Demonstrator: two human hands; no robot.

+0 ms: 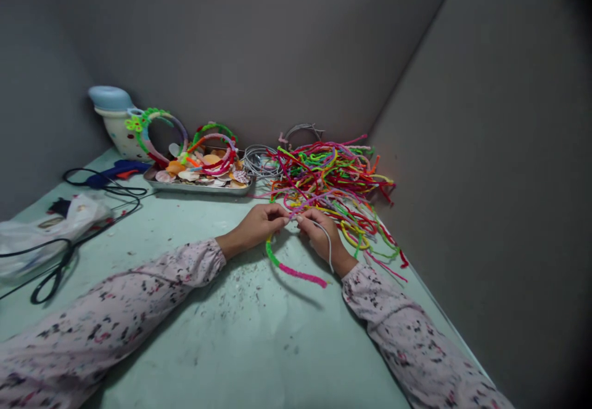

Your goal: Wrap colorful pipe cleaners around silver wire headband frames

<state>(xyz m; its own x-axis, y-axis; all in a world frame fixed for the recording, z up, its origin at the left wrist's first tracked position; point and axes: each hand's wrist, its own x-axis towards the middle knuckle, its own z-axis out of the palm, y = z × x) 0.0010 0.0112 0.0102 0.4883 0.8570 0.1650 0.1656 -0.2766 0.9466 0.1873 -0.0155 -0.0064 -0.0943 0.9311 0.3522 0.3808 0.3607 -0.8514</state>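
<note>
My left hand (259,223) is closed in a pinch on a curved wire wrapped in pipe cleaner. Below its fingers hangs a wrapped length, yellow and green at the top, then a pink section (303,274). My right hand (324,241) is also pinched, its fingertips almost touching the left ones. A bare end of the grey wire (330,245) comes out by the right fingers and bends down over that hand. A bit of purple pipe cleaner (292,215) shows between the fingertips; exactly how each finger grips it is hidden.
Behind my hands lies a tangled heap of coloured pipe cleaners (333,171), beside coiled grey wire (261,161). A metal tray (198,189) holds seashells and wrapped hoops. Leftward are a blue glue gun (111,173), black cable (69,245), plastic bag (87,214) and blue-topped container (121,131). Walls enclose the table.
</note>
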